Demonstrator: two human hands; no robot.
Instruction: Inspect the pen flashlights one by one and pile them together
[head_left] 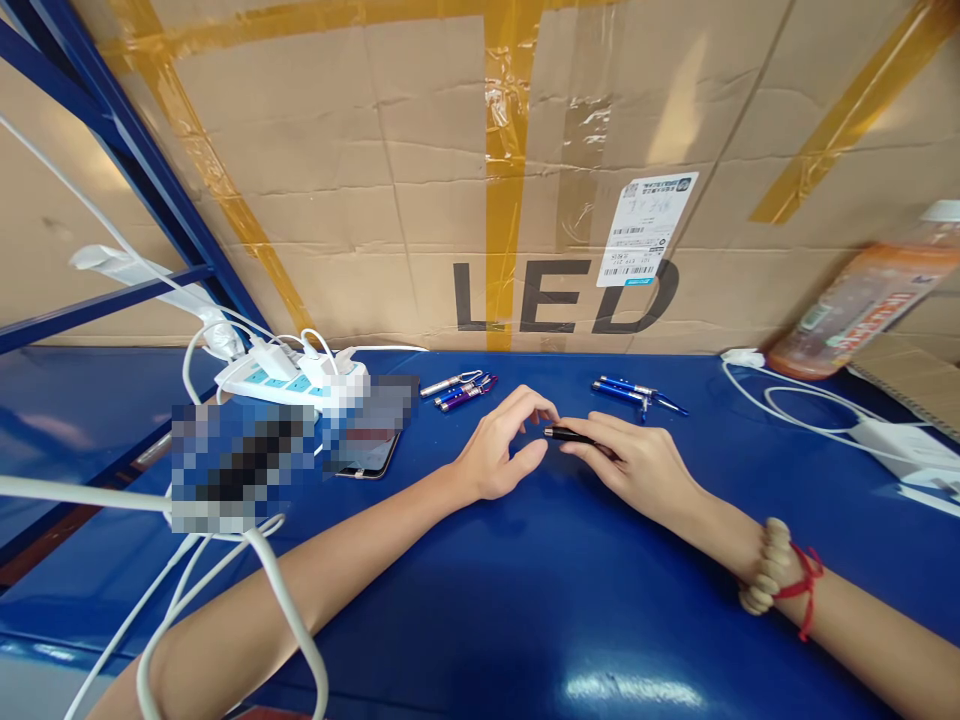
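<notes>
Cardboard [435,190] backs bottled orange liquid [855,290]; right fingers [596,428] pinch a cylinder [568,435].

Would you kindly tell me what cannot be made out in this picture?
- Head view: the rear end of the black pen-like object, hidden by the right hand.
- Head view: much of the phone, blurred by pixelation.
- Head view: the fine print on the white label, too small.
- Head view: part of the bottle's cap, cut off by the right edge.
</notes>
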